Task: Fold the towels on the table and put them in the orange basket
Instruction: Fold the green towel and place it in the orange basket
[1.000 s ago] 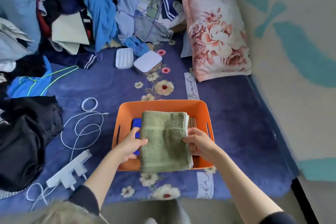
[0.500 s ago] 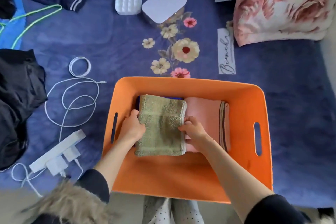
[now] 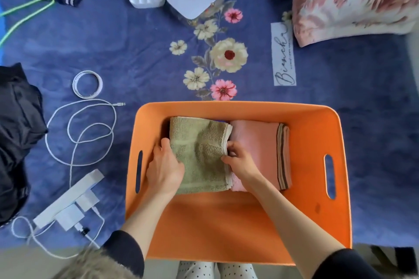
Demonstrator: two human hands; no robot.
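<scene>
Inside the orange basket [image 3: 317, 120], the left hand [image 3: 164, 169] gripped the green towel [image 3: 199, 154] at its 9 o'clock edge. The right hand [image 3: 238, 162] pinched the 3 o'clock edge, probably snugging it against the pink towel [image 3: 256, 142] so the stacks sat side by side.
</scene>
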